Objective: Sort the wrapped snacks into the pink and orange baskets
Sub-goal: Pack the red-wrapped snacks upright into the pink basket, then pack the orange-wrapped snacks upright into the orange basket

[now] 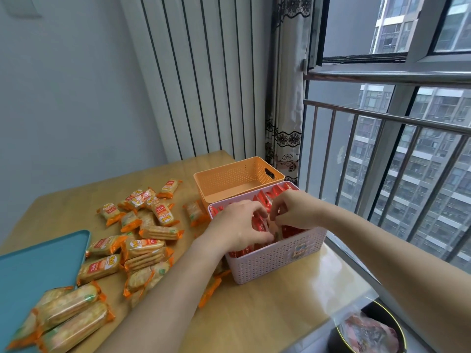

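I see the left hand [238,225] and right hand [295,210] pinching red packs [277,193] inside the crammed pink basket [275,259]; some may spill over.

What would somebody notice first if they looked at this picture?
Probably the two hands, left hand and right hand, busy inside the pink basket full of red snacks near the window. Next, the big heap of orange-wrapped cracker packs spread over the table to its left, and the seemingly empty orange basket just behind.
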`<state>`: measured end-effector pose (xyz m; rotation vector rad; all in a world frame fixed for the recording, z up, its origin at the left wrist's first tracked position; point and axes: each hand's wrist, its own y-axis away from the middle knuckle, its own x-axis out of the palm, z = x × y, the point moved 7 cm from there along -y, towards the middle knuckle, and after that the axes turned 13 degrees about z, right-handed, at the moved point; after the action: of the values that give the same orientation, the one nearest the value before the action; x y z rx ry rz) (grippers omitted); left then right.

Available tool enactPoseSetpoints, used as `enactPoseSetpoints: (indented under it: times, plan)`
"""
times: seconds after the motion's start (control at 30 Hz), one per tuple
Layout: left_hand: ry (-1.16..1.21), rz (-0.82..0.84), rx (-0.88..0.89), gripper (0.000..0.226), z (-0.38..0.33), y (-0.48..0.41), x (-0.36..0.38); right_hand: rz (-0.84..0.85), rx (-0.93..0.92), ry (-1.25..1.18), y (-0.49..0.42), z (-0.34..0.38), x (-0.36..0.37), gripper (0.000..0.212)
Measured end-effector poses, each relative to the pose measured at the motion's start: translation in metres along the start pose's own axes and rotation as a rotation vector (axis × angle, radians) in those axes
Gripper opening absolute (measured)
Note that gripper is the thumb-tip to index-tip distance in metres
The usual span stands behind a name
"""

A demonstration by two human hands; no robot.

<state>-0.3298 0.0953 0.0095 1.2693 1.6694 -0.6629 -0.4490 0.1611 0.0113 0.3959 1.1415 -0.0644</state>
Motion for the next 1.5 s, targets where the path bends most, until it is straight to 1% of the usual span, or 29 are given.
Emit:
enactPoseSetpoints:
  times: [0.03, 0.1, 0.2, 0.27, 0.4, 0.5, 0.57, 0.6, 0.63, 0.67, 0.7, 0.73, 0.77, 0.8, 0.83, 0.87, 0.9, 0.93, 1.0, 1.07, 1.13, 1.2, 1.23, 1.3, 1.33, 1.4, 1.43, 1.47, 1.5]
  plan:
    - [-0.028, 0.001, -0.013, 0.050, -0.001, -0.001, 0.005, 0.009, -0.021, -0.010, 0.001, -0.001, 0.001, 0.014]
    - [-0.089, -0.015, -0.027, 0.052, -0.004, -0.002, 0.009, 0.027, -0.060, -0.003, 0.004, 0.000, 0.005, 0.018]
    - [-0.092, -0.159, -0.019, 0.036, -0.002, 0.003, -0.006, -0.067, -0.089, -0.075, 0.009, 0.000, -0.003, 0.024]
    - [-0.110, -0.255, -0.038, 0.025, 0.003, 0.008, -0.015, -0.117, -0.119, -0.072, 0.010, 0.004, -0.005, 0.023]
    - [-0.166, -0.127, -0.055, 0.017, 0.005, 0.004, 0.005, 0.029, -0.101, 0.069, -0.003, 0.014, 0.022, 0.020]
    - [-0.192, -0.131, -0.066, 0.014, 0.007, -0.001, 0.009, 0.051, -0.055, 0.153, -0.009, 0.014, 0.032, 0.020]
    - [-0.192, -0.106, -0.072, 0.015, 0.009, -0.002, 0.012, 0.048, -0.048, 0.155, -0.006, 0.013, 0.033, 0.020]
    - [-0.173, -0.106, -0.070, 0.015, 0.010, 0.000, 0.013, 0.020, -0.058, 0.153, -0.004, 0.012, 0.031, 0.020]
    - [-0.130, -0.147, -0.057, 0.014, 0.011, 0.003, 0.011, -0.041, -0.063, 0.150, 0.000, 0.011, 0.026, 0.019]
    - [-0.073, -0.253, -0.054, 0.011, 0.013, 0.011, 0.004, -0.144, -0.068, 0.136, 0.004, 0.010, 0.017, 0.018]
    - [-0.020, -0.408, -0.080, 0.009, 0.019, 0.023, -0.005, -0.275, -0.056, 0.120, 0.009, 0.005, 0.007, 0.019]
    - [0.025, -0.556, -0.158, 0.008, 0.029, 0.036, -0.014, -0.403, -0.015, 0.101, 0.015, -0.004, -0.003, 0.021]
    - [0.085, -0.642, -0.277, 0.009, 0.041, 0.049, -0.019, -0.491, 0.066, 0.083, 0.020, -0.016, -0.011, 0.025]
    - [0.158, -0.627, -0.423, 0.016, 0.059, 0.055, -0.017, -0.517, 0.179, 0.066, 0.023, -0.030, -0.015, 0.030]
    - [0.198, -0.541, -0.563, 0.025, 0.075, 0.059, -0.010, -0.471, 0.305, 0.045, 0.023, -0.044, -0.013, 0.034]
    - [0.213, -0.428, -0.660, 0.035, 0.087, 0.059, -0.003, -0.383, 0.403, 0.024, 0.021, -0.055, -0.008, 0.037]
    - [0.258, -0.319, -0.696, 0.047, 0.093, 0.057, 0.005, -0.285, 0.450, -0.005, 0.018, -0.061, -0.001, 0.036]
    - [0.357, -0.242, -0.684, 0.055, 0.095, 0.056, 0.012, -0.217, 0.454, -0.041, 0.015, -0.062, 0.005, 0.034]
    - [0.571, -0.137, -0.585, 0.048, 0.087, 0.051, 0.025, -0.203, 0.420, -0.116, 0.013, -0.060, 0.007, 0.031]
    - [0.543, -0.141, -0.504, 0.039, 0.074, 0.050, 0.021, -0.250, 0.416, -0.202, 0.018, -0.060, 0.003, 0.032]
    - [0.540, -0.215, -0.474, 0.040, 0.070, 0.056, 0.011, -0.304, 0.425, -0.244, 0.028, -0.059, -0.003, 0.031]
    - [0.557, -0.309, -0.478, 0.043, 0.071, 0.068, -0.008, -0.368, 0.377, -0.316, 0.035, -0.055, -0.009, 0.026]
    - [0.575, -0.352, -0.484, 0.044, 0.074, 0.076, -0.019, -0.403, 0.313, -0.416, 0.037, -0.050, -0.014, 0.025]
    - [0.681, -0.449, -0.479, 0.041, 0.083, 0.095, -0.041, -0.477, 0.151, -0.704, 0.039, -0.037, -0.024, 0.031]
    - [0.736, -0.501, -0.477, 0.038, 0.089, 0.105, -0.051, -0.506, 0.095, -0.865, 0.039, -0.031, -0.028, 0.034]
    - [0.781, -0.573, -0.489, 0.033, 0.107, 0.126, -0.069, -0.518, 0.020, -1.130, 0.030, -0.018, -0.032, 0.033]
    - [0.812, -0.610, -0.486, 0.031, 0.117, 0.136, -0.078, -0.514, -0.002, -1.189, 0.024, -0.010, -0.032, 0.031]
    - [0.864, -0.656, -0.476, 0.028, 0.126, 0.146, -0.085, -0.505, -0.010, -1.170, 0.016, 0.001, -0.031, 0.029]
    - [0.909, -0.694, -0.473, 0.026, 0.136, 0.155, -0.091, -0.496, -0.010, -1.090, 0.006, 0.010, -0.031, 0.029]
